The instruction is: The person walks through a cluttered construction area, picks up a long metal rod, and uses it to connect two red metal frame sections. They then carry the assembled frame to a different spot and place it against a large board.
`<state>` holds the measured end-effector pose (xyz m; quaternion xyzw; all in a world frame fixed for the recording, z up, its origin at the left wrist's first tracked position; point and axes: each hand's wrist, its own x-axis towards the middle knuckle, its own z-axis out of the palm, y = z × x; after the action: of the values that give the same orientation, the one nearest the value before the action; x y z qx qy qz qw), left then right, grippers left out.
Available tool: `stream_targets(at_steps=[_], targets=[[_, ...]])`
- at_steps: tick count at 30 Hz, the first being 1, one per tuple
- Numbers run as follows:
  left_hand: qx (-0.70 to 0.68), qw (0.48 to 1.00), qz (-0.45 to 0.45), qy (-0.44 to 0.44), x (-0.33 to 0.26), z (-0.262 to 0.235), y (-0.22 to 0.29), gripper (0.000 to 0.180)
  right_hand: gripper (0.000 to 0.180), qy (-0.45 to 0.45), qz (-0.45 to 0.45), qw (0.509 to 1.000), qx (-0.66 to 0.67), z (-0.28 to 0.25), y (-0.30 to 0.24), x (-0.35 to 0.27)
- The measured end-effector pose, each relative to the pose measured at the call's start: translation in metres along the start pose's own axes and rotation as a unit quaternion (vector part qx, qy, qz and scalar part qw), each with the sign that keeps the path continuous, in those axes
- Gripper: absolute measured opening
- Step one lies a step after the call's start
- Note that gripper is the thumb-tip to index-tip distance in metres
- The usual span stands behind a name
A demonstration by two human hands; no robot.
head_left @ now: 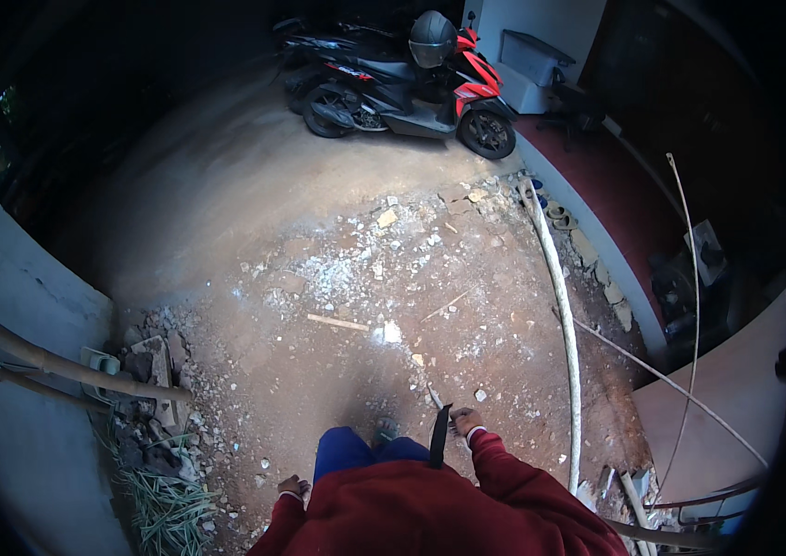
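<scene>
Head view: right hand (464, 422) grips a dark strap (438, 435); left hand (293, 486) empty.

Count taken on the dirt yard (254, 213). Motor scooters: two, parked side by side at the far edge, a red-and-black one (430, 97) in front, a darker one (319, 46) behind. Helmets: one (431, 39), grey, on the front scooter. Long white pipes: one (562, 315), lying along the right edge. Thin rods: two, a long bent one (690, 278) and a straight one (662, 375), at the right. Short pale wooden sticks: one (337, 322), mid-yard. Hands: two, the left hand (293, 486) and the right hand (464, 422). Rubble fragments: too many to count.
</scene>
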<state>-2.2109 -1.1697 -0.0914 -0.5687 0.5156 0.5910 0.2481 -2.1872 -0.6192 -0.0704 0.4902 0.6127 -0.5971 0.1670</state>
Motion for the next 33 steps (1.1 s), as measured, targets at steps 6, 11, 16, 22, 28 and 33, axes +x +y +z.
stream_targets(at_steps=[6, 11, 16, 22, 28, 33], targets=[[0.786, 0.557, 0.252, -0.092, 0.038, 0.093, 0.100, 0.052, 0.011, 0.095, 0.005, 0.995, 0.010, 0.010, -0.096, 0.062], [0.802, 0.489, 0.310, -0.144, 0.091, 0.194, 0.233, 0.062, 0.024, 0.076, 0.052, 0.991, -0.092, 0.026, -0.104, 0.094], [0.840, 0.388, 0.347, -0.150, 0.114, 0.295, 0.412, 0.052, 0.033, 0.040, 0.230, 0.972, -0.030, 0.072, -0.133, 0.089], [0.282, 0.953, 0.052, -0.094, 0.111, 0.481, 0.600, 0.022, 0.033, 0.113, 0.193, 0.914, 0.338, 0.136, -0.213, 0.111], [0.322, 0.899, 0.135, -0.263, 0.077, 0.708, 0.674, 0.022, 0.034, 0.086, 0.158, 0.951, 0.250, 0.131, -0.252, 0.177], [0.435, 0.824, 0.149, -0.332, 0.054, 0.836, 0.651, 0.028, 0.040, -0.018, 0.136, 0.976, -0.170, 0.085, -0.302, 0.247]])
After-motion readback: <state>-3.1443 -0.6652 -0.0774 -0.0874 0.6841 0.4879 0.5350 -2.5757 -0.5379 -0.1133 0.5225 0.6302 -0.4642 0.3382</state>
